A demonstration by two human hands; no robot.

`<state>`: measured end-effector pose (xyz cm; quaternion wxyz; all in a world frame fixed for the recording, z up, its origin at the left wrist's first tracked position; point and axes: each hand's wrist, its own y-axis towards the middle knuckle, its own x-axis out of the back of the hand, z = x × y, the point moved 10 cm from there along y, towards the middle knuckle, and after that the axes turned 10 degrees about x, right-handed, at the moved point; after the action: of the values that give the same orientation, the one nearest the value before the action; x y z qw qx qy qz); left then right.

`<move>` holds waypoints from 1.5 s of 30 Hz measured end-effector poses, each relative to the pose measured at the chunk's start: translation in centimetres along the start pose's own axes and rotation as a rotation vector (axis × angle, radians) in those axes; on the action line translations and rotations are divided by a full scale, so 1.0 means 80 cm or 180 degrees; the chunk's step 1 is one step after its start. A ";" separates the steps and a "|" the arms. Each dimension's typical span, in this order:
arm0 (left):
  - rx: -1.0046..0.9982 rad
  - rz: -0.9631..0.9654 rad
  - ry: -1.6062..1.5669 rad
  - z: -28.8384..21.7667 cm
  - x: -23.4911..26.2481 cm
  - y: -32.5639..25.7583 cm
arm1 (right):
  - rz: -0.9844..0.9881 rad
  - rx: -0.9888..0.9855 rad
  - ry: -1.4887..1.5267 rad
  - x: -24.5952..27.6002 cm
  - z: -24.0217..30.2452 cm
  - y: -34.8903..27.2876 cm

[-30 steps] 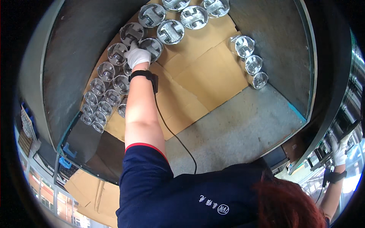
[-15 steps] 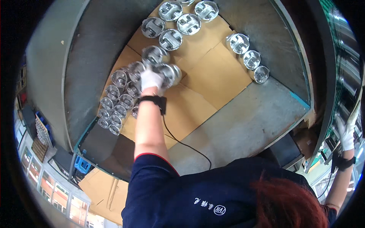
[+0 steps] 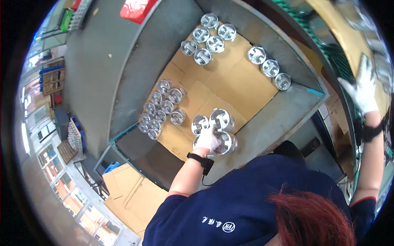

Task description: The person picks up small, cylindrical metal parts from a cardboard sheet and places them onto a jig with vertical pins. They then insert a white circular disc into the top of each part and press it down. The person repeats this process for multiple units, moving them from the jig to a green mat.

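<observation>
My left hand [image 3: 206, 140], in a white glove with a black wrist strap, grips a bunch of three shiny metal pistons [image 3: 222, 120] and holds them above the near edge of the cardboard sheet [image 3: 236, 88]. A cluster of several smaller-looking pistons [image 3: 161, 108] lies just to the left of them. My right hand [image 3: 363, 88], also in a white glove, is raised at the far right with fingers spread against a brown surface; it holds nothing that I can see.
The cardboard lines a deep grey metal bin [image 3: 135, 74]. Several pistons [image 3: 209, 36] stand at its far end and a row of three [image 3: 270, 68] at its right. Flat cardboard sheets [image 3: 127, 192] lie on the floor at the lower left.
My left hand has drawn back from the far cluster toward me, carrying three pistons. My right hand has risen higher at the right.
</observation>
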<state>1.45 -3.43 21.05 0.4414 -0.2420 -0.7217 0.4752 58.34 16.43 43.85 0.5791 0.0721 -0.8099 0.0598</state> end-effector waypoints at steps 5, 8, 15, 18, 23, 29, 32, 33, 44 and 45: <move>-0.0248 -0.0772 0.0309 -0.044 0.031 -0.128 | 0.0509 -0.0632 0.0147 0.049 0.032 0.002; -0.0460 -0.1209 0.0407 -0.111 0.056 -0.216 | -0.0375 0.0052 0.1094 0.107 0.063 -0.053; -0.1158 -0.0751 0.0260 -0.295 0.028 -0.349 | -0.0197 0.1157 0.4091 0.155 0.032 -0.338; -0.1705 -0.0535 0.0562 -0.410 0.005 -0.393 | -0.0068 0.0515 0.3966 0.122 -0.042 -0.442; -0.2282 -0.0692 0.1249 -0.581 -0.030 -0.448 | -0.0076 -0.0943 0.3634 0.054 -0.120 -0.607; -0.2795 -0.1258 0.1914 -0.702 -0.012 -0.443 | -0.0183 -0.2456 0.3706 0.026 -0.114 -0.761; -0.2969 -0.1762 0.2088 -0.725 0.025 -0.380 | -0.0293 -0.3199 0.4010 0.026 -0.093 -0.826; -0.2685 -0.1880 0.2183 -0.726 0.031 -0.364 | -0.0251 -0.3314 0.3930 0.028 -0.087 -0.840; -0.4823 -0.2453 0.1663 -0.683 -0.060 -0.501 | -0.0026 -0.2546 0.3686 0.036 -0.128 -0.772; -0.4777 -0.2256 0.1943 -0.686 -0.084 -0.517 | 0.0002 -0.2455 0.3634 0.043 -0.143 -0.754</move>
<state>55.23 -0.48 64.23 0.4610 -0.3463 -0.7265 -0.3739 79.08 -40.96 51.61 0.8992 -0.1822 -0.3415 -0.2040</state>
